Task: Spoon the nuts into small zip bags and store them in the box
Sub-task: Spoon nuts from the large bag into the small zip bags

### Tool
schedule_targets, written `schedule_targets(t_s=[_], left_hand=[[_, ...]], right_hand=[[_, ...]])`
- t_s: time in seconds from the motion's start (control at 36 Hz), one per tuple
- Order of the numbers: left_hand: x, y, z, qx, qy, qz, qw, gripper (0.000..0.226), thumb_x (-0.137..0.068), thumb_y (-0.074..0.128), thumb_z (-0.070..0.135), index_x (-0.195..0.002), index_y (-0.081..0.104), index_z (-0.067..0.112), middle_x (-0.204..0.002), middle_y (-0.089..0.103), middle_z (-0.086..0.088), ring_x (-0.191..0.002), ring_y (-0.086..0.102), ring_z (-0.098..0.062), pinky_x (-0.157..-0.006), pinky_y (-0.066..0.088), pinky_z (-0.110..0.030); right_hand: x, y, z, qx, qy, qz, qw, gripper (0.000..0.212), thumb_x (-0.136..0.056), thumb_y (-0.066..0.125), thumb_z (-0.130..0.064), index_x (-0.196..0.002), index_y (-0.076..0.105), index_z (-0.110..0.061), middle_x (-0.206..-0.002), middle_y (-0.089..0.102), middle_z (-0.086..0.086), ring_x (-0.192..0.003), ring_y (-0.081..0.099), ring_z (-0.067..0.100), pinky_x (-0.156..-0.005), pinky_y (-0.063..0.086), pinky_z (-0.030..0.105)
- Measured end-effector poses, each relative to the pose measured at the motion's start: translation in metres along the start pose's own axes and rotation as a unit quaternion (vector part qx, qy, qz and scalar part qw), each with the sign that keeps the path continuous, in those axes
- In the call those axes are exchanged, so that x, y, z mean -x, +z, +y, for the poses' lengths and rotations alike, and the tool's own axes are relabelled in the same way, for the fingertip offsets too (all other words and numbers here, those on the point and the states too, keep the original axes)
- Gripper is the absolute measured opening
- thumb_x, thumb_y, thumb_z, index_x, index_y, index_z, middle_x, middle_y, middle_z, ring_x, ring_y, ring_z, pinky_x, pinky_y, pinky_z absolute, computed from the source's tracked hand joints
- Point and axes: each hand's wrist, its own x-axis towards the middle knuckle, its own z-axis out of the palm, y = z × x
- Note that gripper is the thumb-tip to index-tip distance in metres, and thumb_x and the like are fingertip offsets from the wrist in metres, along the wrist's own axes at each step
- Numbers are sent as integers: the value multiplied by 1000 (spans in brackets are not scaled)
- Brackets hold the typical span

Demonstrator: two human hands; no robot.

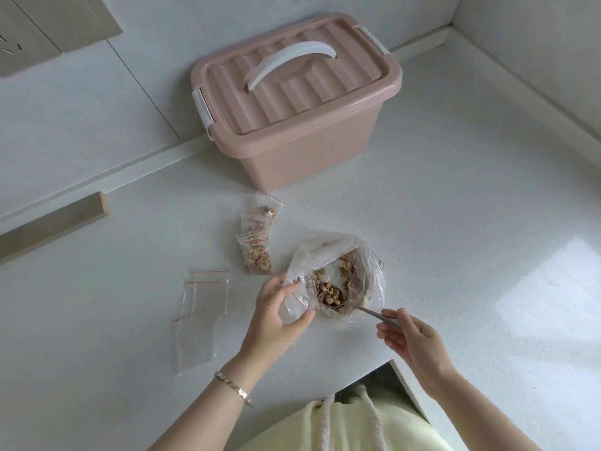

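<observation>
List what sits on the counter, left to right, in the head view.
Empty zip bags → left hand gripping a small zip bag → large bag of nuts → right hand pinching the spoon handle. Left out: the filled zip bags and pink box, which overlap others sideways.

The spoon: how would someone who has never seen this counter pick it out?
Find the pink box at the back of the white counter; in front of it lies a big crinkled clear bag. The spoon reaches into that bag from the right hand, whose fingers pinch its handle. Unlike the plastic bags around it, it is slim and silvery, its bowl heaped with nuts.
</observation>
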Motion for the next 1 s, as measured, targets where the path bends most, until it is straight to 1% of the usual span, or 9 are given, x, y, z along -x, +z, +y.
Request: schedule_targets(t_s=[0.08,0.14,0.19,0.36,0.47,0.61,0.78,0.89,1.0], left_hand=[[10,-4,-1,-59,69,25,996,44,-70,64,45,-109,59,27,-117,39,16,-116,41,-8,-94,23,2],[14,-6,-3,-100,107,40,988,48,-70,61,48,-111,59,21,-108,41,16,-109,42,-9,-96,25,-3],[17,-7,-4,-137,133,51,980,51,-71,61,48,-113,55,21,-109,43,11,-106,42,-9,-96,28,-9],[16,-6,-6,-162,126,42,978,59,-69,60,55,-117,51,21,-107,53,2,-103,44,-11,-93,34,-20],[13,-4,-6,-163,96,17,982,67,-68,56,57,-118,59,12,-110,55,-2,-107,40,-9,-93,34,-30],[11,-3,-5,-153,83,-11,985,76,-66,52,62,-125,54,14,-119,51,3,-114,34,-5,-99,28,-26],[12,-4,-1,-135,86,-30,987,82,-65,51,64,-128,51,13,-116,41,15,-113,30,3,-100,26,-21],[15,-3,0,-128,82,-36,988,82,-64,49,65,-129,50,13,-115,40,17,-115,33,0,-101,25,-19],[18,-2,-3,-133,70,-50,987,73,-71,68,51,-130,47,15,-117,42,15,-115,33,1,-103,29,-20]], right_hand=[[1,-5,-6,21,-27,12,999,32,-98,39,-22,-94,65,-4,-81,68,16,-76,64,25,-74,51,30],[2,-9,-10,34,-47,17,998,32,-97,39,-22,-94,66,-4,-80,69,16,-74,64,25,-73,51,30],[3,-10,-15,49,-67,23,996,33,-97,39,-23,-92,66,-5,-78,69,16,-72,65,23,-70,52,28],[6,-16,-32,70,-116,35,990,37,-96,39,-29,-87,67,-6,-66,68,10,-62,64,19,-61,54,23],[11,-18,-49,77,-137,23,987,42,-93,39,-35,-82,67,-5,-61,67,9,-57,62,18,-56,53,22],[17,-12,-65,99,-146,-3,984,45,-96,37,-32,-79,67,-3,-57,65,8,-51,60,16,-52,51,21],[19,5,-72,160,-162,-26,973,44,-96,39,-29,-75,68,-5,-59,66,10,-52,60,18,-52,50,22],[20,23,-73,222,-182,-42,957,43,-96,39,-30,-74,69,-7,-59,67,10,-52,60,16,-55,50,24],[27,41,-70,305,-211,-61,927,41,-94,41,-34,-75,69,-12,-59,67,6,-51,60,9,-56,49,17]])
